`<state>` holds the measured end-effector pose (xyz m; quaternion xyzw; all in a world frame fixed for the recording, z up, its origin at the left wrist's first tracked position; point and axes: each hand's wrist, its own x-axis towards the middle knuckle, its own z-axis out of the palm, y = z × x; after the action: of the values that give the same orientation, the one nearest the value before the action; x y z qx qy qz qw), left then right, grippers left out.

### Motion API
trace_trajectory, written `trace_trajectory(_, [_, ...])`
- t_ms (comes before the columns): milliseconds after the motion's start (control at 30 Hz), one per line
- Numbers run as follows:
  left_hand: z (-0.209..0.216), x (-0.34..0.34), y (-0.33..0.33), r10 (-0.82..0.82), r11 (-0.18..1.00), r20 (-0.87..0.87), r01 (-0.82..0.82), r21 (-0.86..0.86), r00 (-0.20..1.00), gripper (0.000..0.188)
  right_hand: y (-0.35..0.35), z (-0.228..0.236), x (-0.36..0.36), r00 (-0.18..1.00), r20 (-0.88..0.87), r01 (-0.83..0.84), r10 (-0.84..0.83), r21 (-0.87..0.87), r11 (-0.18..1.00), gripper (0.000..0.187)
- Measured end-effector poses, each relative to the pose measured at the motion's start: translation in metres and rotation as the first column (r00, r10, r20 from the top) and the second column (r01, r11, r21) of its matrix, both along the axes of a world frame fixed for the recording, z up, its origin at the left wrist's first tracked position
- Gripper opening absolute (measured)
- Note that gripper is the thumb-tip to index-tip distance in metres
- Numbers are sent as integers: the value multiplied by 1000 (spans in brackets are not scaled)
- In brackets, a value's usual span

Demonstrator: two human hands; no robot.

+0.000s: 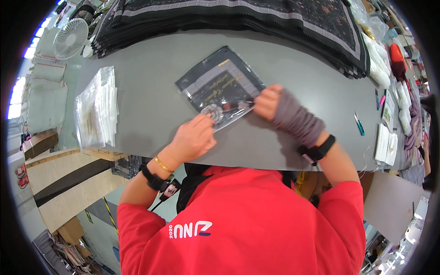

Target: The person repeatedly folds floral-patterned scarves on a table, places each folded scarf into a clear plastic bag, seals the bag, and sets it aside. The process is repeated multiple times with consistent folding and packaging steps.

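A folded black scarf with a grey patterned band and pale flowers lies in a clear plastic bag on the table, turned at an angle. My left hand is closed on the bag's near edge, beside a pale flower print. At the right corner, my right hand is curled in and grips the bag's edge. Its fingertips are partly hidden. A grey knitted sleeve covers that wrist and part of the palm.
Stacked black patterned scarves fill the far side of the grey table. Clear plastic bags lie at the left. Thread snips and white tags are on the right. A white fan stands far left.
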<state>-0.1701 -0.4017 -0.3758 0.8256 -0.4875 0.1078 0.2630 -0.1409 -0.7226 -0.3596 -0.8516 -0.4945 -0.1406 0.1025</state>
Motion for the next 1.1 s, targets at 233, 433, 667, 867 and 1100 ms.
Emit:
trace_trajectory(233, [145, 47, 42, 300, 912, 68, -265, -315, 952, 16, 27, 57, -25, 788, -607, 164, 107, 374, 913, 7])
trace_trajectory(433, [141, 102, 58, 473, 840, 27, -441, -318, 881, 18, 77, 38, -26, 136, -990, 669, 37, 120, 734, 23])
trace_trajectory(667, [40, -91, 135, 577, 636, -526, -748, -191, 625, 20, 115, -5, 16, 948, -300, 159, -102, 170, 972, 60])
trace_trajectory(867, [-70, -209, 113, -127, 657, -940, -683, -319, 317, 49, 212, -40, -4, 979, -203, -9, -17, -129, 992, 87])
trace_trajectory(1100, [-65, -235, 138, -703, -102, -637, -931, -351, 317, 72, 274, -11, -36, 814, -479, -368, 328, 12, 930, 74])
